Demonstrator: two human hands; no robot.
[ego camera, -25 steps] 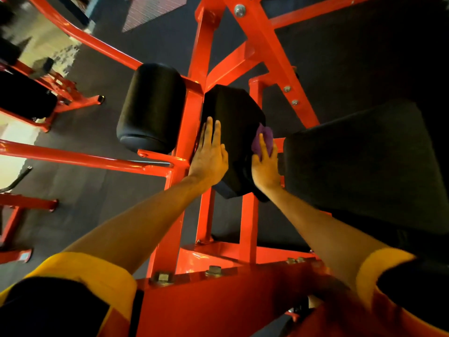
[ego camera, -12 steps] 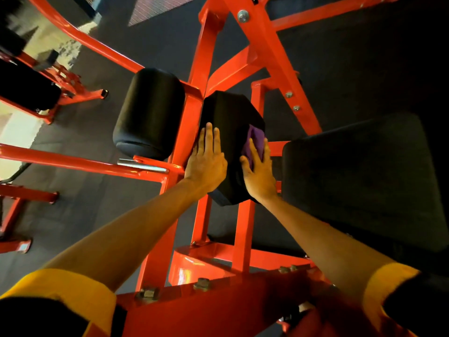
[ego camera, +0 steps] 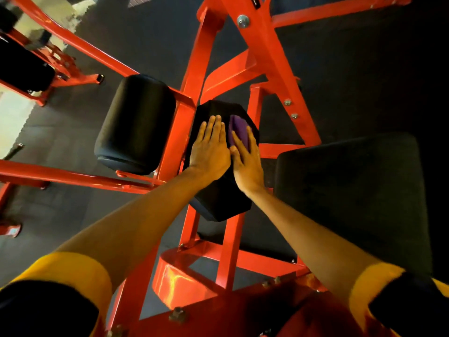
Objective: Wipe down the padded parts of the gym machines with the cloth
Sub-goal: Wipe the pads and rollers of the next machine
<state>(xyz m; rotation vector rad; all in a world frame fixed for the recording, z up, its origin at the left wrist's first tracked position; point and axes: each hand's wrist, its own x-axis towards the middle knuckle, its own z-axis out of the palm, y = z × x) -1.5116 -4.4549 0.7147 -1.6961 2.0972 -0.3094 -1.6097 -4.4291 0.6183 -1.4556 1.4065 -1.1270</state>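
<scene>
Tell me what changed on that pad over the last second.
The right hand slid the purple cloth leftward across the pad, from its right edge toward the middle, and now lies close beside the left hand. Nothing was picked up or let go. The left hand stayed flat on the pad's left side; the roller and seat did not move.

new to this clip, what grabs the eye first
At the centre, the left hand lies flat on a black angular pad while the right hand presses a purple cloth against it. Bright red frame tubes fan out around them, a black roller pad at left, a large flat pad at right.
</scene>
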